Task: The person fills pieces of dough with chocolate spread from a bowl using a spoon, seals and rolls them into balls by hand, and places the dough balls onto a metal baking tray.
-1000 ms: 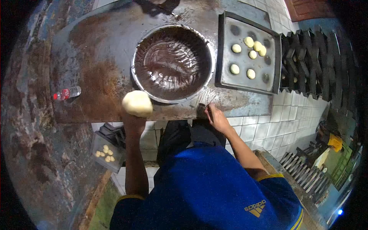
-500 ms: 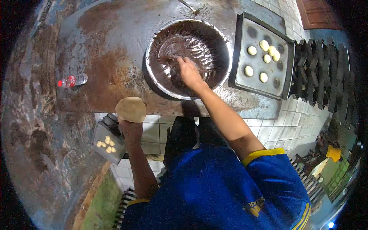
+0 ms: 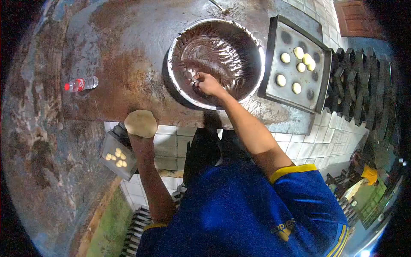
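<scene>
A flattened round of dough (image 3: 141, 123) lies across my left hand (image 3: 143, 142), just off the table's front edge; it hides most of the fingers beneath. My right hand (image 3: 209, 85) is inside a large round metal basin (image 3: 262, 55), close to its near left part. A glossy dark brown paste (image 3: 201, 53) coats the basin's bottom and walls. The fingers of my right hand are curled together at the paste, and dark smears show around the fingertips.
Right of the basin, a black-rimmed baking tray (image 3: 274, 55) holds several pale dough balls. More dough balls sit in a tray (image 3: 124, 170) below the table edge at left. A red-capped water bottle (image 3: 81, 84) lies on the stained table (image 3: 115, 55). Dark stacked racks (image 3: 355, 81) stand far right.
My right hand has moved toward the basin's near left part, and its fingers have curled in. My left hand with the dough round has shifted slightly left.
</scene>
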A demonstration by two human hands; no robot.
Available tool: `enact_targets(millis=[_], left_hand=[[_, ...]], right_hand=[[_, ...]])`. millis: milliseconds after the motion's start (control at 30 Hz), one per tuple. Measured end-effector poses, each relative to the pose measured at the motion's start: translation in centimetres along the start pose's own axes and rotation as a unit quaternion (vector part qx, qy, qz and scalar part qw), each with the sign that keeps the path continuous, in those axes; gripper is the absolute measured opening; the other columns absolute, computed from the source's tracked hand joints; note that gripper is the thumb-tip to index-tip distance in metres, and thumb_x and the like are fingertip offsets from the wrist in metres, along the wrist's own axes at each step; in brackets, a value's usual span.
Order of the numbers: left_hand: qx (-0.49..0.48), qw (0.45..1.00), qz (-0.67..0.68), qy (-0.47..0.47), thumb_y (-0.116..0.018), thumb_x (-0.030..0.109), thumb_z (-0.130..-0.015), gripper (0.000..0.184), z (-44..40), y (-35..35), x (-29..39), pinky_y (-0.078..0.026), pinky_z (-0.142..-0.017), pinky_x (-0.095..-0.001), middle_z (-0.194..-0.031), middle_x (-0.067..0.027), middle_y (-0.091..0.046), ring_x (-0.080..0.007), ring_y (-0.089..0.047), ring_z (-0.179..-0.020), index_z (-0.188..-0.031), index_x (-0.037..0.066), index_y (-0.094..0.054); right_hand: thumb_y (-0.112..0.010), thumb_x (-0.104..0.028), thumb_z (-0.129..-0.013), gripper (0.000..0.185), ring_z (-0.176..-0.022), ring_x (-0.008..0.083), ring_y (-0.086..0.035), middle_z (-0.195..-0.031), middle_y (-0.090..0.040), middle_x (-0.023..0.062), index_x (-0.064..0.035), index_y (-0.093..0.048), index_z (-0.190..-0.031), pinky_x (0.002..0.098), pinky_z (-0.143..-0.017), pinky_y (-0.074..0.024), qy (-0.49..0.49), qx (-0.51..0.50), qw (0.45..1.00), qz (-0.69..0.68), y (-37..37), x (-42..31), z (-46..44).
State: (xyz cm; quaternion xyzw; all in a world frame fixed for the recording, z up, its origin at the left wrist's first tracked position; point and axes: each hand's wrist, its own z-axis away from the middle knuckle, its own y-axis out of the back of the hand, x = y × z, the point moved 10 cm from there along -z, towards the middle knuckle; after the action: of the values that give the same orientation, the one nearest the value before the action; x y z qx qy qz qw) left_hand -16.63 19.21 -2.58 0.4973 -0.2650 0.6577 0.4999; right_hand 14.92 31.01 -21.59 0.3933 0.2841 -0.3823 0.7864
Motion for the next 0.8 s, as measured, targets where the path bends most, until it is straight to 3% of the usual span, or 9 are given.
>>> enact_targets(millis=[67,167,233,300,433,600,667,767,800], left_hand=[[-0.017,1.0,-0.015,0.0,-0.086,0.015,-0.086,0.059,0.5,-1.1,1.9,-0.05,-0.104,-0.0375,-0.125,-0.0096,-0.067,-0.0214,-0.065,-0.115,-0.136,0.001,-0.057],[-0.016,0.996,-0.089,0.003,-0.088,0.016,-0.085,0.058,0.5,-2.0,2.9,-0.051,-0.102,-0.0366,-0.123,-0.0088,-0.068,-0.02,-0.065,-0.112,-0.133,0.001,-0.059],[-0.061,0.991,-0.119,-0.005,-0.089,0.016,-0.084,0.057,0.2,-2.8,3.1,-0.052,-0.099,-0.0355,-0.122,-0.0081,-0.069,-0.0191,-0.066,-0.11,-0.131,0.001,-0.06],[-0.043,0.99,-0.133,0.004,-0.09,0.016,-0.084,0.057,0.9,-2.9,4.0,-0.053,-0.098,-0.0353,-0.121,-0.0081,-0.069,-0.0194,-0.066,-0.11,-0.13,0.001,-0.06],[-0.107,0.988,-0.113,0.002,-0.092,0.017,-0.082,0.06,0.3,-3.6,3.1,-0.053,-0.098,-0.036,-0.122,-0.0084,-0.068,-0.02,-0.066,-0.11,-0.13,0.001,-0.06],[-0.045,0.991,-0.119,-0.03,-0.093,0.016,-0.081,0.058,0.8,-2.7,3.4,-0.053,-0.097,-0.036,-0.118,-0.0077,-0.07,-0.0201,-0.067,-0.108,-0.127,0.001,-0.062],[-0.056,0.99,-0.12,-0.043,-0.094,0.016,-0.081,0.057,0.5,-2.8,2.9,-0.054,-0.097,-0.036,-0.117,-0.0075,-0.07,-0.0202,-0.067,-0.107,-0.126,0.0,-0.062],[-0.088,0.991,-0.098,-0.025,-0.093,0.015,-0.081,0.057,0.1,-2.3,1.2,-0.054,-0.096,-0.0354,-0.117,-0.008,-0.071,-0.0202,-0.068,-0.107,-0.126,-0.001,-0.062],[-0.076,0.992,-0.099,-0.002,-0.094,0.015,-0.081,0.057,0.0,-1.6,0.6,-0.054,-0.096,-0.0351,-0.118,-0.0086,-0.071,-0.0199,-0.068,-0.108,-0.126,-0.001,-0.062]], right_hand=[[-0.066,-0.008,-0.097,0.04,-0.09,0.0121,-0.066,-0.106,-0.073,0.0037,-0.0001,-0.064,-0.136,0.0295,-0.07,-0.0509,0.031,-0.092,0.979,-0.181,-2.6,1.5,-1.2],[-0.069,-0.014,-0.098,0.039,-0.094,0.0123,-0.067,-0.111,-0.073,0.0043,0.0003,-0.065,-0.134,0.0289,-0.074,-0.0512,-0.043,-0.238,0.886,-0.396,-2.6,-1.9,2.4],[-0.071,-0.019,-0.099,0.038,-0.101,0.0177,-0.068,-0.115,-0.074,0.0079,-0.0009,-0.066,-0.132,0.033,-0.082,-0.0534,-0.037,-0.239,0.887,-0.393,-2.0,-2.3,3.0],[-0.07,-0.015,-0.096,0.037,-0.105,0.025,-0.069,-0.116,-0.074,0.0142,-0.0039,-0.066,-0.132,0.0405,-0.088,-0.0547,0.088,-0.018,0.99,-0.105,2.5,-3.1,2.5],[-0.064,-0.009,-0.088,0.04,-0.106,0.0287,-0.071,-0.11,-0.074,0.0236,-0.0046,-0.067,-0.128,0.0437,-0.095,-0.0528,0.002,0.027,0.994,0.101,0.6,1.3,1.3],[-0.064,-0.007,-0.09,0.043,-0.097,0.0269,-0.071,-0.109,-0.076,0.0163,-0.0033,-0.067,-0.132,0.0408,-0.086,-0.0558,0.068,-0.028,0.997,0.009,-0.2,0.8,0.6],[-0.061,-0.003,-0.091,0.043,-0.091,0.0212,-0.068,-0.109,-0.075,0.0075,-0.006,-0.068,-0.132,0.0352,-0.079,-0.0548,-0.059,-0.256,0.929,-0.262,-2.4,0.5,2.2],[-0.055,0.002,-0.091,0.046,-0.083,0.0159,-0.063,-0.107,-0.072,0.0016,-0.0085,-0.069,-0.133,0.0306,-0.073,-0.0522,-0.046,-0.205,0.931,-0.298,0.1,-1.1,2.9],[-0.057,-0.002,-0.089,0.047,-0.092,0.025,-0.071,-0.112,-0.076,0.0104,-0.007,-0.066,-0.135,0.0381,-0.079,-0.057,0.103,-0.14,0.969,-0.177,0.9,-0.1,0.7]])
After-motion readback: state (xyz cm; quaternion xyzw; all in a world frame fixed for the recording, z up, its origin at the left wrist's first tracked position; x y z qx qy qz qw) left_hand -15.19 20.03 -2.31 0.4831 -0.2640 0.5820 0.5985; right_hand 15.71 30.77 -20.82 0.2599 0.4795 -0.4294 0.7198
